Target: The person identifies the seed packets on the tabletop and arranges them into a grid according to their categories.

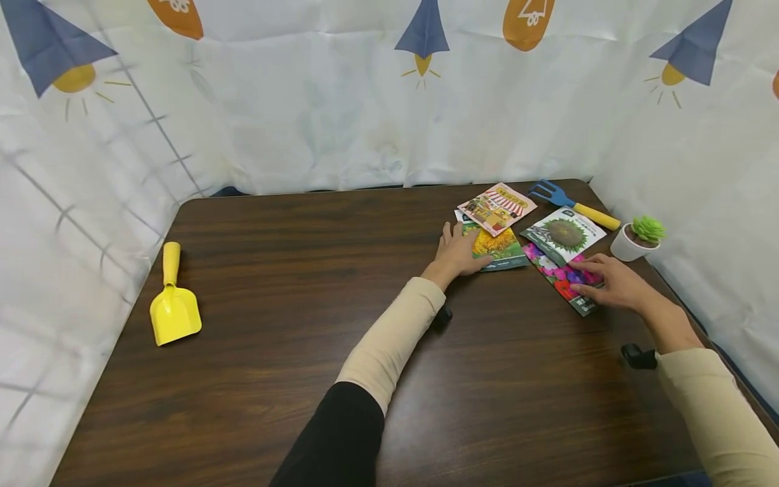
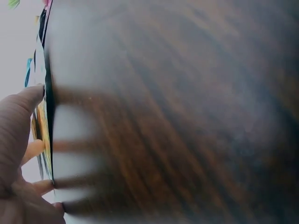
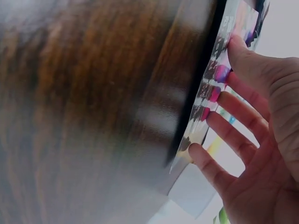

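Several seed packets lie fanned on the dark wooden table at the back right. My left hand rests flat with straight fingers on the yellow-flower packet, whose edge shows in the left wrist view. My right hand lies with spread fingers on the pink-and-red flower packet, which the right wrist view shows under my fingertips. A sunflower-head packet and a striped-awning packet lie just beyond.
A blue hand fork with a yellow handle and a small white pot with a green succulent stand at the back right corner. A yellow toy shovel lies at the left edge. A printed white curtain surrounds the table.
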A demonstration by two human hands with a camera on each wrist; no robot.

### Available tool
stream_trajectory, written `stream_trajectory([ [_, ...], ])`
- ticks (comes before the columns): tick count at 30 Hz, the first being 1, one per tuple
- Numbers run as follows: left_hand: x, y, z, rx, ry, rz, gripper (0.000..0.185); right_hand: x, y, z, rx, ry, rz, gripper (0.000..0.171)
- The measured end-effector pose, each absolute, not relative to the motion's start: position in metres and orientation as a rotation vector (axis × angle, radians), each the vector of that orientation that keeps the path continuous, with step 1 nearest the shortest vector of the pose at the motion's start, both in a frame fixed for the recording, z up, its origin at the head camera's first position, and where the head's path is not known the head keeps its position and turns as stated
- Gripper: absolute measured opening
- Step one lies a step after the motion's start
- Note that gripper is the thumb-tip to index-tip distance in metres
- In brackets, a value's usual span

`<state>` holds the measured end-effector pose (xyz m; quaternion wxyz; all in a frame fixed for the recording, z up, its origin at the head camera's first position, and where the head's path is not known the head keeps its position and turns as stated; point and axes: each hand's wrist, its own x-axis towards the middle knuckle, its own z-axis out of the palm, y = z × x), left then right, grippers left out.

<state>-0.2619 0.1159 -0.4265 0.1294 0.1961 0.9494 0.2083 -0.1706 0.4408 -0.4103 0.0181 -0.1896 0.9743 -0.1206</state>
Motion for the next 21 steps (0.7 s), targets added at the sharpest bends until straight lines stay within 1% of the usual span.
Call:
stream_trajectory([
  [6, -0.259, 0.116, -0.424, 0.570, 2.799, 0.464, 0.065, -0.169, 0.438, -0.408, -0.598, 3.047, -0.397, 0.053],
  [13, -0.259, 0.113, -0.421, 0.589, 2.804, 0.395, 0.066, -0.171, 0.440, -0.408, -0.586, 3.049, -0.394, 0.053],
  [21, -0.258, 0.106, -0.416, 0.711, 2.786, 0.275, 0.069, -0.170, 0.441, -0.411, -0.588, 3.049, -0.384, 0.053],
])
